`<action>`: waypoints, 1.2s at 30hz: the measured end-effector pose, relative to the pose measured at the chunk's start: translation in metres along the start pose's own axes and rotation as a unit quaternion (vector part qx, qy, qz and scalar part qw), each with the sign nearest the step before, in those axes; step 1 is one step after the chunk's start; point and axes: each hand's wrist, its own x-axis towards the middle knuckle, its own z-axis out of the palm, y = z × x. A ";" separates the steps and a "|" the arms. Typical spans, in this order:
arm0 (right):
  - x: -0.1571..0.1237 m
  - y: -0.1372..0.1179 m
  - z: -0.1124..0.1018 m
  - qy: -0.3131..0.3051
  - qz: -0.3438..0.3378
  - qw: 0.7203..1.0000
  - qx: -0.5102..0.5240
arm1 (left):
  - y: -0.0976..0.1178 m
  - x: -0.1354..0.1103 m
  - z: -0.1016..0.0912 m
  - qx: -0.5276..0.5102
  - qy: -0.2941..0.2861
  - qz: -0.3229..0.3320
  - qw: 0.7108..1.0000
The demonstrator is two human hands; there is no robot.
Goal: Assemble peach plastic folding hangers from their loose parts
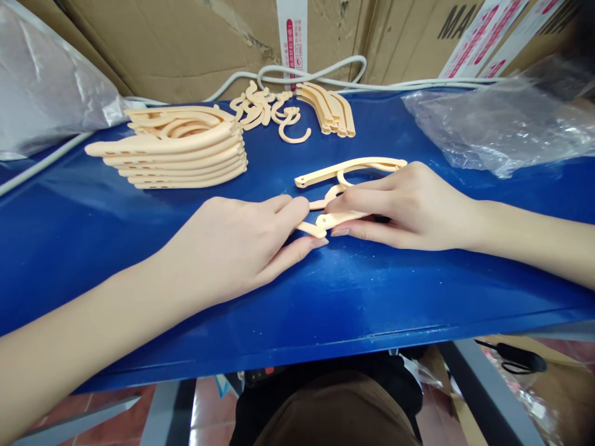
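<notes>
My left hand [246, 241] pinches a cream plastic hanger arm [312, 230] between thumb and fingers, mostly hidden by the hand. In my right hand [404, 207] is a second hanger arm [343, 218], gripped by thumb and fingers, with a small hole at its visible end. The two ends meet or nearly meet in front of me; whether they are joined I cannot tell. Just behind my fingers, a hanger hook [332, 196] shows in part. Beyond it lies another curved hanger arm [351, 168] on the blue table [372, 297].
At the left rear stand stacked hanger pieces [186, 148]. A pile of loose hooks [253, 108] and several hanger arms [330, 111] lie further right. Clear plastic bags [502, 124] rest at right, a grey bag [46, 80] at left. A white cable [316, 73] runs before cardboard boxes [209, 43].
</notes>
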 end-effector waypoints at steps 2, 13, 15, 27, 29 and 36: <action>0.000 0.000 0.000 -0.011 0.008 1.000 0.002 | 0.000 0.000 0.000 -0.002 0.001 -0.002 1.000; 0.001 0.000 0.000 -0.008 0.002 1.000 -0.002 | -0.009 -0.006 0.014 -0.014 0.097 0.041 0.994; 0.001 0.000 -0.001 -0.010 0.003 1.000 0.001 | -0.009 -0.005 0.015 -0.019 0.104 0.037 0.994; -0.001 0.001 0.000 -0.014 0.004 1.000 0.007 | -0.011 -0.006 0.011 -0.034 0.086 0.029 0.995; -0.001 0.001 0.000 -0.014 0.003 1.000 0.010 | -0.012 -0.007 0.012 -0.039 0.086 0.026 0.995; 0.000 0.002 0.000 -0.007 -0.005 1.000 0.002 | -0.010 -0.002 0.005 -0.041 0.064 0.023 0.997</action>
